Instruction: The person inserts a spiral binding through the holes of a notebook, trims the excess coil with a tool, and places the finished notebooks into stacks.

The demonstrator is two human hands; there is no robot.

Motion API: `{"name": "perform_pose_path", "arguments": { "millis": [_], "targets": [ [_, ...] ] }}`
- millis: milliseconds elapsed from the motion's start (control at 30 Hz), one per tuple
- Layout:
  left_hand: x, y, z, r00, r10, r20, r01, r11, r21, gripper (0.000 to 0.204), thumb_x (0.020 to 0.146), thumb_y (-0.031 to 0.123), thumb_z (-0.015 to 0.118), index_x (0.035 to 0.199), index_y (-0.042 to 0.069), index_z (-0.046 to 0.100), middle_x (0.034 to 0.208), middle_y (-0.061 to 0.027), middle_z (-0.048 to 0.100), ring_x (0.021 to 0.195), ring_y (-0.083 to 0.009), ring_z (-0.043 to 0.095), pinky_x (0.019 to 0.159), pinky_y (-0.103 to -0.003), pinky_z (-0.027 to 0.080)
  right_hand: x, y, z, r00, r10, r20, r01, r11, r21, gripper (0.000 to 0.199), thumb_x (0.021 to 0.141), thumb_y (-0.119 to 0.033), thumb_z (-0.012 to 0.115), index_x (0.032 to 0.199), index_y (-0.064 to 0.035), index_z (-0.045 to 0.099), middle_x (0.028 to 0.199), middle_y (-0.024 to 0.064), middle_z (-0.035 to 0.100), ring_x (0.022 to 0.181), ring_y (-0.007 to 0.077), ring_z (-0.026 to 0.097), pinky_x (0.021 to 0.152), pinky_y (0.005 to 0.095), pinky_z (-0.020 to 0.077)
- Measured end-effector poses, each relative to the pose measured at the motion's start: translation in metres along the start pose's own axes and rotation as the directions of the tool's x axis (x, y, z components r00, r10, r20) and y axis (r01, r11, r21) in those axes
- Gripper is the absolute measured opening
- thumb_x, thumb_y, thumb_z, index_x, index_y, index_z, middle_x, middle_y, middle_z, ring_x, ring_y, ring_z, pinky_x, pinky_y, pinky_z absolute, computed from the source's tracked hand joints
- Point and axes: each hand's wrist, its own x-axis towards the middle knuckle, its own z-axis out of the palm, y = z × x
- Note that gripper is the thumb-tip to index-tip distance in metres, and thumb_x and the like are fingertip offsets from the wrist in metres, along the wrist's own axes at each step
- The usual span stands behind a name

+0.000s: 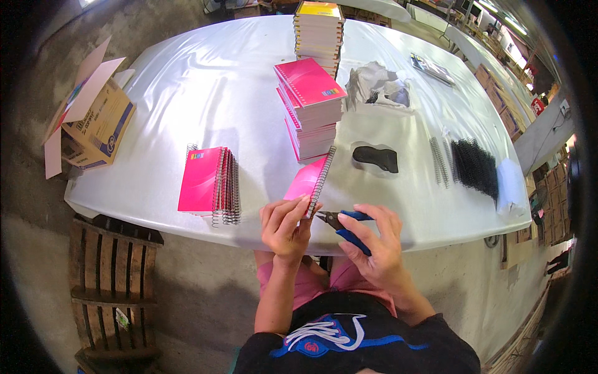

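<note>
My left hand [286,225] grips a pink spiral notebook [303,179] near its lower end, fingers closed round the edge beside the black wire coil. In my right hand [378,240] is a pair of wire cutters [344,227] with blue handles, its dark jaws pointing left at the coil's near end. Whether the jaws touch the wire, I cannot tell. Just behind the held notebook rises a tall stack of pink notebooks [309,84]. To the left lies a smaller pile of pink spiral notebooks [200,181] with black coils along the right side.
A stack of yellow-covered books [317,31] stands at the back. Crumpled plastic [380,86], a black object [375,159] and black wire coils [473,167] lie to the right. An open cardboard box [96,128] is at the left edge, above a wooden pallet [115,280].
</note>
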Motion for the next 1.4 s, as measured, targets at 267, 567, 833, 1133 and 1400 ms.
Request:
{"name": "perform_pose_path", "arguments": {
  "millis": [267,567,833,1133,1400],
  "targets": [
    [0.001,0.000,-0.001,0.997,0.080,-0.020,-0.079,0.995,0.057,0.023,0.068,0.009,0.076,0.090,0.011,0.071,0.085,-0.0003,0.068,0.072,-0.0155,0.060,0.065,-0.029,0.040,-0.002,0.008,0.006,0.994,0.015,0.109,-0.032,0.987,0.157,0.039,0.081,-0.025,0.068,0.118,-0.0152,0.061,0.111,0.0113,0.057,0.095,0.0284,0.055,0.081,0.0403,0.0436],
    [-0.006,-0.011,-0.004,0.970,0.216,-0.110,-0.205,0.973,0.105,0.023,0.076,0.002,0.072,0.098,0.002,0.064,0.083,-0.0063,0.060,0.074,-0.0204,0.058,0.065,-0.031,0.047,-0.011,0.029,0.010,0.861,0.191,0.472,-0.445,0.733,0.514,0.038,0.092,-0.027,0.053,0.127,-0.0120,0.052,0.110,0.0136,0.057,0.102,0.0273,0.055,0.088,0.0418,0.0434],
    [0.036,0.013,-0.055,0.778,-0.402,-0.482,0.285,0.911,-0.299,0.045,0.093,0.013,0.057,0.131,0.000,0.037,0.113,-0.0119,0.048,0.100,-0.0189,0.050,0.087,-0.031,0.043,-0.027,0.083,0.041,0.933,0.345,0.107,-0.234,0.803,-0.547,0.044,0.087,-0.030,0.058,0.129,-0.0187,0.051,0.133,0.0126,0.043,0.125,0.0329,0.040,0.106,0.0486,0.0249],
    [0.079,0.011,-0.100,0.646,-0.598,-0.475,0.183,0.725,-0.664,0.039,0.093,0.013,0.056,0.128,0.000,0.043,0.107,-0.0101,0.056,0.093,-0.0154,0.056,0.083,-0.028,0.047,0.145,-0.078,0.074,0.999,-0.031,-0.009,0.022,0.484,0.875,0.101,0.071,-0.019,0.081,0.146,-0.0129,0.015,0.140,0.0135,0.036,0.117,0.0277,0.048,0.089,0.0369,0.0478],
    [0.054,-0.082,-0.121,0.726,-0.580,-0.370,0.624,0.782,-0.001,0.022,0.090,0.011,0.059,0.109,0.000,0.056,0.097,-0.0042,0.056,0.087,-0.0124,0.053,0.081,-0.028,0.045,0.213,-0.052,0.185,0.934,-0.125,0.336,-0.209,0.570,0.795,0.037,0.078,-0.013,0.069,0.113,-0.0074,0.062,0.093,0.0101,0.066,0.082,0.0177,0.062,0.072,0.0295,0.0508]
  ]
}}
